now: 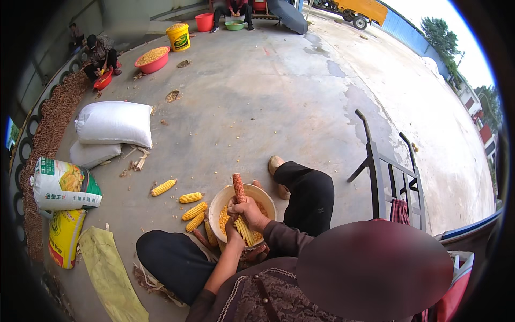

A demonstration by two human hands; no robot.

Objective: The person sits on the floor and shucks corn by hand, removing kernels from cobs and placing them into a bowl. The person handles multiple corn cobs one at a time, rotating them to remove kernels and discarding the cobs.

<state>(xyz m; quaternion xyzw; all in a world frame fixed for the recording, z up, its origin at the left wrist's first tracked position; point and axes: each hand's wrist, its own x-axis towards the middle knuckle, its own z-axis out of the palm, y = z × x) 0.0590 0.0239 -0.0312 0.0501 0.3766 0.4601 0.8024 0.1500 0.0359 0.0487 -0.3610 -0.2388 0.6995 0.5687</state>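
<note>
In the head view my right hand [250, 212] grips a bare red corncob [239, 187], which points up and away from me. Just below it, my left hand [235, 232] is closed around a yellow ear of corn [245, 232]; rows of kernels show on it. Both hands are close together above a pale round bucket [271, 201] with loose yellow kernels inside. My fingers and wrists hide part of the bucket and where cob and ear meet. Several whole ears of corn [194, 211] lie on the floor to the bucket's left, with a red cob [201, 237] beside them.
White sacks [114, 124], printed bags [66, 185] and a yellow-green sack [112, 273] lie at left. A metal hand truck [376, 181] stands at right. Further off are a pink basin of kernels [155, 66], a yellow bucket [178, 38] and seated people [100, 52].
</note>
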